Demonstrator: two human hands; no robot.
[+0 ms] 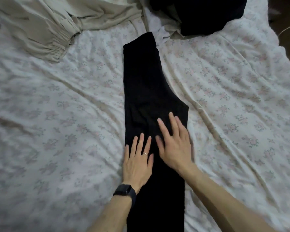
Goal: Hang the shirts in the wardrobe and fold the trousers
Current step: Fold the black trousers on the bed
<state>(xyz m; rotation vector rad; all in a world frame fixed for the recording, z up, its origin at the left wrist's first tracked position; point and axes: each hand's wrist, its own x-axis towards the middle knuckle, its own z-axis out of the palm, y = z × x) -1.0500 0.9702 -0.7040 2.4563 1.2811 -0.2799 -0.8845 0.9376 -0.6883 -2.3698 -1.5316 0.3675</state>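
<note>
Head view, rumpled floral bedsheet [57, 106], black trousers [144, 81], left hand [137, 163], right hand [174, 148], fingers [164, 128] straight atop.

two hands [137, 163] [174, 148], one black trousers [147, 84], one beige garment [40, 25], one dark bundle [204, 15].

Your long black cloth trousers [151, 84] lie lengthwise down the ctr of the white flowered bedsheet [57, 114], running from you to the far side. Your left hand [137, 159] lies flat on their L edge. Your right hand [176, 144] is just beside it, a bit farther up. Far L: crumpled beige cloth garment [40, 30]. Far R: bunched black cloth heap [208, 15], near the trousers' far end, not touching.
</note>
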